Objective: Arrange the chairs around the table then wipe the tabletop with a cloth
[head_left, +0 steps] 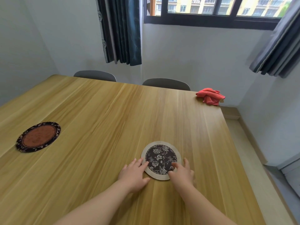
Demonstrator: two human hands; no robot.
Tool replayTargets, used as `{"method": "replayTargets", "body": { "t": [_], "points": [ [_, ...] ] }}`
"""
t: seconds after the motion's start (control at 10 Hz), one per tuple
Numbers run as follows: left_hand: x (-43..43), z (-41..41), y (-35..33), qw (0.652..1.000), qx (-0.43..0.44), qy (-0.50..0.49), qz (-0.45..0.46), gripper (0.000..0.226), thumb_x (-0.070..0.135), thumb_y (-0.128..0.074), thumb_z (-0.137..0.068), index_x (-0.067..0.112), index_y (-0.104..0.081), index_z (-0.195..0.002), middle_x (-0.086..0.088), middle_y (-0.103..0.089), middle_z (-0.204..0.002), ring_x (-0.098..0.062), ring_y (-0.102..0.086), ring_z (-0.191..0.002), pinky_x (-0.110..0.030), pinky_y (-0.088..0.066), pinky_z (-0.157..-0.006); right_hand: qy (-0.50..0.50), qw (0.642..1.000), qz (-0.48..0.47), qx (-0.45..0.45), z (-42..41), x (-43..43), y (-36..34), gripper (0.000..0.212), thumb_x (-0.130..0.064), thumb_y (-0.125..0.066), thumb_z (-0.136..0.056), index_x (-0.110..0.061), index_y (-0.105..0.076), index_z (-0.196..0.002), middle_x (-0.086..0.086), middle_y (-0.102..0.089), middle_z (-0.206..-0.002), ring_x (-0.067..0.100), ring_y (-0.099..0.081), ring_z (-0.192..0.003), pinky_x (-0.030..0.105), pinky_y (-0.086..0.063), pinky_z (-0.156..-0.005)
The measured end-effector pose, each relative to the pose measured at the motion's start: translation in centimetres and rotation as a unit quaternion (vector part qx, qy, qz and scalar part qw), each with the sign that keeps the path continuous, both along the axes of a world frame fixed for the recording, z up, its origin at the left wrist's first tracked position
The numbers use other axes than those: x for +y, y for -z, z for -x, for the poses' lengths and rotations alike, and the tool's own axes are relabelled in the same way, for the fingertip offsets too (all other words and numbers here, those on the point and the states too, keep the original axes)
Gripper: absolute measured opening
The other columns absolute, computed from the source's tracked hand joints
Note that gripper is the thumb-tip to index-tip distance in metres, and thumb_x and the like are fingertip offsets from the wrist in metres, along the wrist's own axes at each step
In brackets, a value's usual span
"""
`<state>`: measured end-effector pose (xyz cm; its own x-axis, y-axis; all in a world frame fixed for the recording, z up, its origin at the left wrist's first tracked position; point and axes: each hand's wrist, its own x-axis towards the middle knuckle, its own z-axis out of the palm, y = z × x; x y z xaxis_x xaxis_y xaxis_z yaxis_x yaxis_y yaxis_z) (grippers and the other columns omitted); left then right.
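step: both hands on the floral mat (160, 157). Probably shifting it to free the bench (105, 111) for wiping. Cloth not yet picked up.
left hand (134, 174): grip wide, fingers straight, lying flat on the mat's left rim, holding nothing.
right hand (181, 172): grip wide, fingers spread, tips pressing the mat's right side, nothing held.
cloth (210, 96): red crumpled heap, far beyond and right of the floral mat, at the bench corner, well apart from both hands.
cloth handling: looks soft, light and limp, so it will drape and bunch. Take the top of the heap with a whole-hand pinch, then flatten it under the palm. Not fragile.
mat handling: thin and flat, likely light. Hard to pinch off the wood, so slide it or lift at the rim.
chairs (95, 75): only the backs show, beyond the floral mat, tucked against the far edge. Second chair (166, 84) is nearly straight beyond the mat.
brown mat (39, 137): far left of the floral mat, untouched.
counts: cloth 1, mats 2, chairs 2 visible, hands 2.
unknown: near-side chairs are out of view.
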<state>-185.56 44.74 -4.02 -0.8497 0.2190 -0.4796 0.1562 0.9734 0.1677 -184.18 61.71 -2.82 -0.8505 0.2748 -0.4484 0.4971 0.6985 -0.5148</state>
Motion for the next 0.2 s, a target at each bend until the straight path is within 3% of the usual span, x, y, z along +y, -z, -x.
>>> {"method": "replayTargets", "body": {
  "t": [0.2],
  "points": [
    [-3.2,-0.1,0.0,0.998,0.025,0.001,-0.057,0.066,0.045,-0.041,-0.096,0.030,-0.010,-0.151,0.005,0.000,-0.160,-0.014,-0.003,-0.147,-0.037,-0.009,-0.119,-0.025,0.999,-0.026,0.008,0.2,-3.8,-0.6,0.040,-0.026,-0.046,-0.092,-0.031,-0.048,-0.131,-0.006,-0.012,-0.158,0.023,-0.022,-0.138,0.037,-0.022,-0.112]
  ]
}}
